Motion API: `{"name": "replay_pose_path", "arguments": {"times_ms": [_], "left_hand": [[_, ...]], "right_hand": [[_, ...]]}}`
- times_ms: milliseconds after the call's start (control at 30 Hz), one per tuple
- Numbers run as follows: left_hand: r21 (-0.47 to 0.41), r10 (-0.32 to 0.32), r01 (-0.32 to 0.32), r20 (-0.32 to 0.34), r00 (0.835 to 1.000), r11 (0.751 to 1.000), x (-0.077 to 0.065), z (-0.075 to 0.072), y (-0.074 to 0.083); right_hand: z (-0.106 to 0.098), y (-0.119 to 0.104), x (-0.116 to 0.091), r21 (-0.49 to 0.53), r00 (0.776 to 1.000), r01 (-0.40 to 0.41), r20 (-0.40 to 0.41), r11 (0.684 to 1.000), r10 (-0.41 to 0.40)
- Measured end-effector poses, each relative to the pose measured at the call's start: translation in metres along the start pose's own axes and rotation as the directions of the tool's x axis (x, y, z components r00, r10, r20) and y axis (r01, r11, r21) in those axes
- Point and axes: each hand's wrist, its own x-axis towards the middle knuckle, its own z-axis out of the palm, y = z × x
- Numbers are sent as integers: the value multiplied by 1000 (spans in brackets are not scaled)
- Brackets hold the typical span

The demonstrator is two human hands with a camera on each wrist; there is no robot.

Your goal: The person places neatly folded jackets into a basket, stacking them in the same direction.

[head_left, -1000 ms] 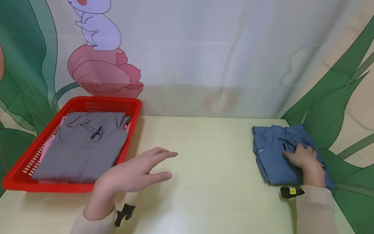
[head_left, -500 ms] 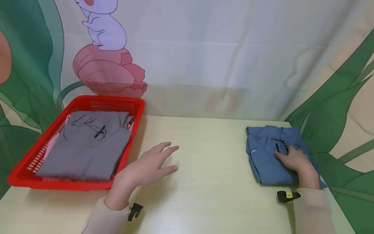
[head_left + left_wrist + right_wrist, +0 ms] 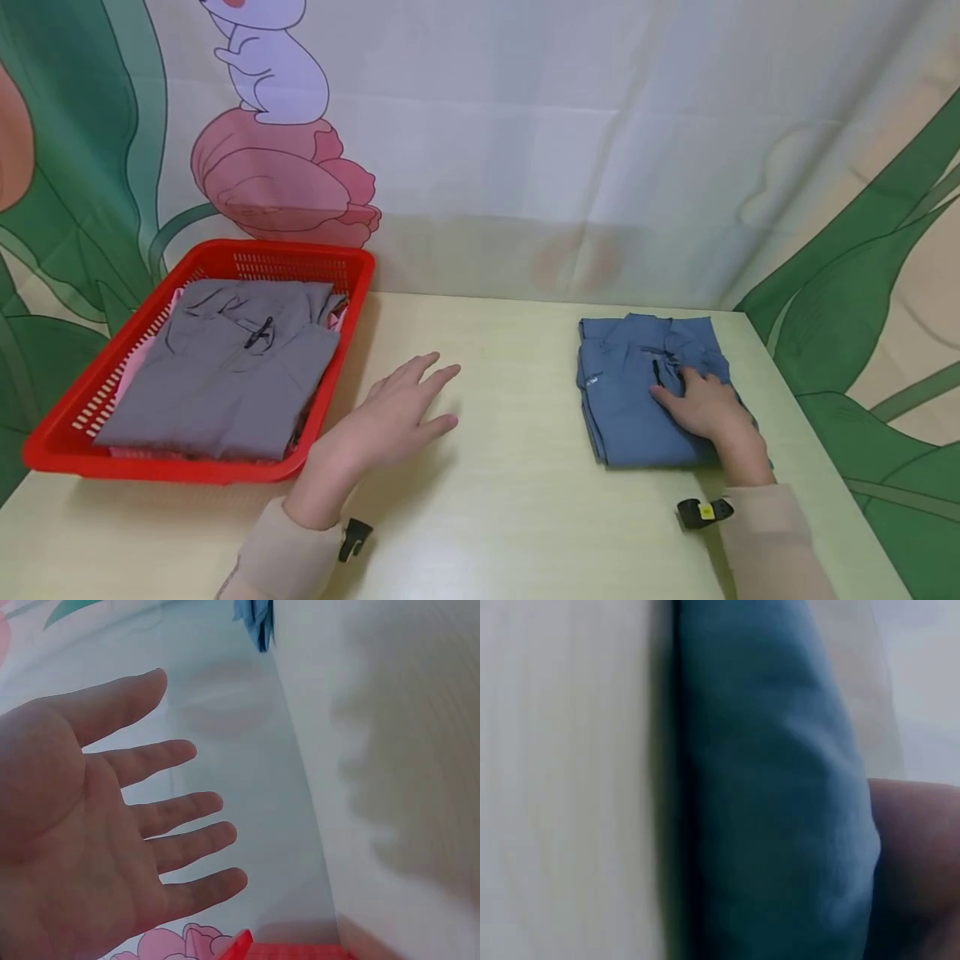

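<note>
Head view: our spread right hand presses the blue shirt, frame right; dragging could rumple it; left hand splayed

folded garment blue, lettering seemingly white; basket red; shirt grey; tabletop pale cream.

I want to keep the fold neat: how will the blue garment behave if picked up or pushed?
Probably floppy: the blue garment is wrinkled cloth under the right hand. Lifted by one edge, it may unfold, as folded layers show at its left side. Pushed, it would likely slide rather than tip, lying low and flat on the table.
</note>
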Motion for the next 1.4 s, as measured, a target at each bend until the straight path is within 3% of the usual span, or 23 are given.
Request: {"name": "replay_pose_path", "arguments": {"times_ms": [433,633,833,1100,1400], "left_hand": [[8,-19,18,69,997,1000,7,8,-3],[-23,-6,8,92,996,1000,7,8,-3],[-33,-13,17,109,994,999,8,10,-2],[-51,-18,26,160,987,998,7,11,-2],[-18,-34,39,209,977,999,6,11,-4]], "right_hand": [[28,-71,-15,-69,988,149,-24,986,-151],[40,-97,-26,-105,987,156,-13,982,-158],[43,-112,-35,-104,973,229,4,968,-230],[43,-118,-41,22,924,382,16,924,-382],[50,-125,-44,155,844,512,91,845,-528]]}}
